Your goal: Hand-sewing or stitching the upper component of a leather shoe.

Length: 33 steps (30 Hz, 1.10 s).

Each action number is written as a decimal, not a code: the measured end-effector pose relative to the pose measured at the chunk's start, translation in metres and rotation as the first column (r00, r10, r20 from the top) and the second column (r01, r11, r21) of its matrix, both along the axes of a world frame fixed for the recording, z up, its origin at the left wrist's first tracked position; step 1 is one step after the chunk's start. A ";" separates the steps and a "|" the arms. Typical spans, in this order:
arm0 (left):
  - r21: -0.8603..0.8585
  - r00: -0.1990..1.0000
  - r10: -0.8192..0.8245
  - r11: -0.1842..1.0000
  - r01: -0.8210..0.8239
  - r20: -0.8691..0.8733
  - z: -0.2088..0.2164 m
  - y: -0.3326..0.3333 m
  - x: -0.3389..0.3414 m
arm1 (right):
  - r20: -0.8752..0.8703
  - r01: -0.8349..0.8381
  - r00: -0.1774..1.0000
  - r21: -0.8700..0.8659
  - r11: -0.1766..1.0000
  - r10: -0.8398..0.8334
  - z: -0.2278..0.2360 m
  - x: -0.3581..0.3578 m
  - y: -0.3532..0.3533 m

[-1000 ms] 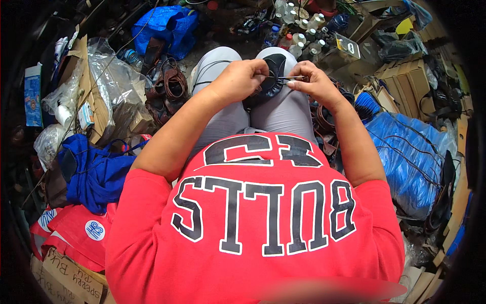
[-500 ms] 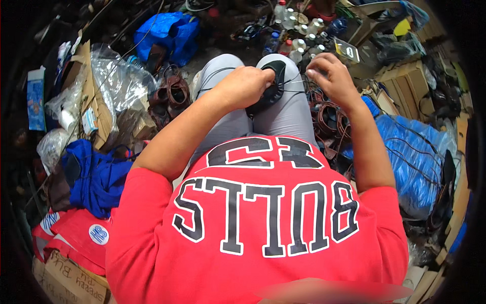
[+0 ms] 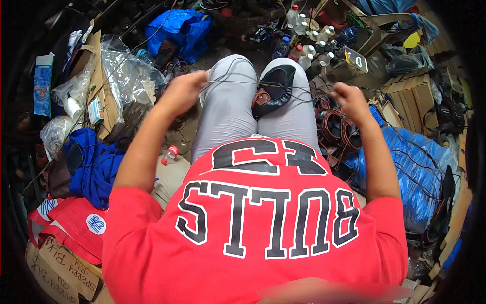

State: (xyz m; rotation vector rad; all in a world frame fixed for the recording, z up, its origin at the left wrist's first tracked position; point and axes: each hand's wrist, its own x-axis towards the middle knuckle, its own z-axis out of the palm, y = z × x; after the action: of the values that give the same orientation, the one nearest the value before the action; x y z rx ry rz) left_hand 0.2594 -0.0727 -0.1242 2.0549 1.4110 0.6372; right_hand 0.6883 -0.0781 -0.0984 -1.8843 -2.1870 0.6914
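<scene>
A black shoe [image 3: 276, 88] with a brown inner lining lies clamped between my knees in grey trousers. Thin dark thread [image 3: 230, 82] runs out of it to both sides. My left hand [image 3: 181, 93] is pulled out to the left, fingers closed on one thread end. My right hand [image 3: 349, 99] is drawn out to the right, closed on the other thread end. Both threads look taut. Neither hand touches the shoe.
Brown leather sandals [image 3: 334, 126] pile by my right knee. Blue plastic sheeting [image 3: 410, 162] lies at the right, a blue bag [image 3: 177, 28] ahead. White bottles [image 3: 309, 35] stand beyond my knees. Clear plastic bags and cardboard [image 3: 101, 76] sit left, with blue cloth [image 3: 96, 167].
Both hands left the shoe and swung apart, left hand to the left and right hand to the right, drawing the thread tight through the shoe.
</scene>
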 end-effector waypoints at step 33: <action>0.168 0.987 -0.119 0.981 0.101 0.105 0.030 -0.025 0.073 | -0.570 -0.109 0.816 -0.315 0.943 -0.096 -0.006 -0.050 -0.020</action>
State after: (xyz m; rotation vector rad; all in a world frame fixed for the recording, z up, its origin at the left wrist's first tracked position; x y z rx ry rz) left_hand 0.3328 -0.0982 -0.0944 2.1671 1.2056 0.8330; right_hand 0.6379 -0.0982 -0.1048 -1.4986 -1.7513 1.4943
